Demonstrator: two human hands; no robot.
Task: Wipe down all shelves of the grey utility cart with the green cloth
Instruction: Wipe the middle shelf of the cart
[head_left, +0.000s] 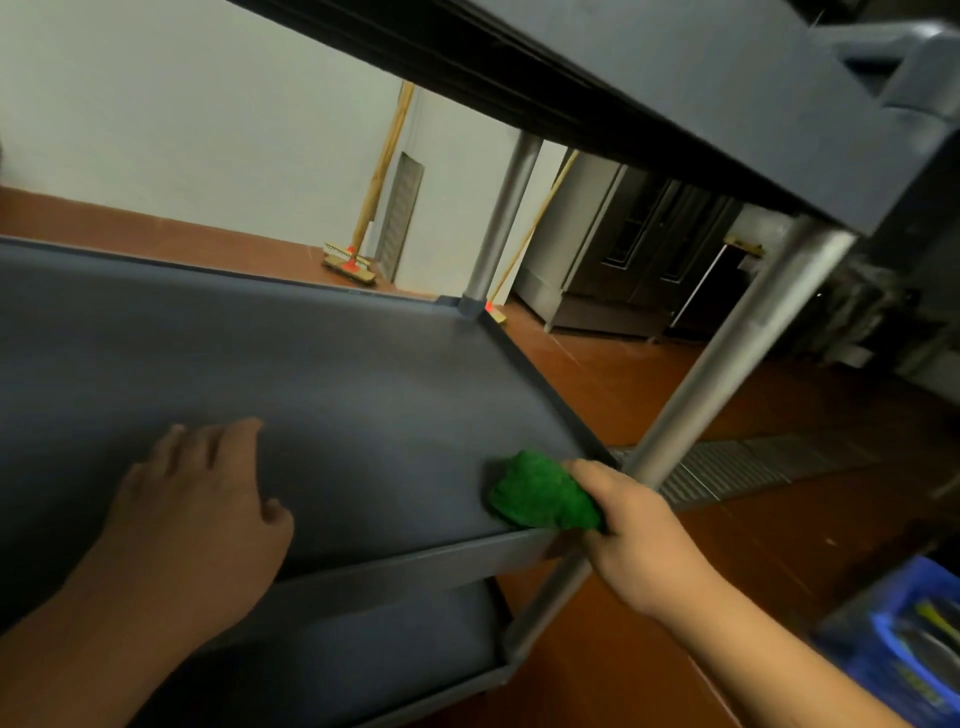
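Green cloth (543, 493) is bunched in our right hand (639, 540), which clenches it and presses it on the middle shelf (337, 374) of the grey utility cart (727, 374), at the near right corner just beside the metal post (737, 353). Our left hand (202, 499) lies flat and released on the same shelf, well apart from the cloth, with fingers spread; it holds nothing and seems to steady us.

We judge that we are wiping this middle shelf now. To do it well, we think we should open the cloth more, so more of it touches the surface, and pull it in long overlapping passes from the far raised rim (249, 275) toward us. The corners by the posts need extra pressure, because dirt collects along the lip. The left hand must move away before the cloth comes to that side. The bottom shelf (363, 644) shows below and the top shelf (649, 93) is above us; whether they are already clean we cannot tell.

At the lower right stands a blue crate (878, 623). Something yellow and dark lies inside it, but it is too blurred to name. Both visible shelves carry nothing except our hands and the cloth.
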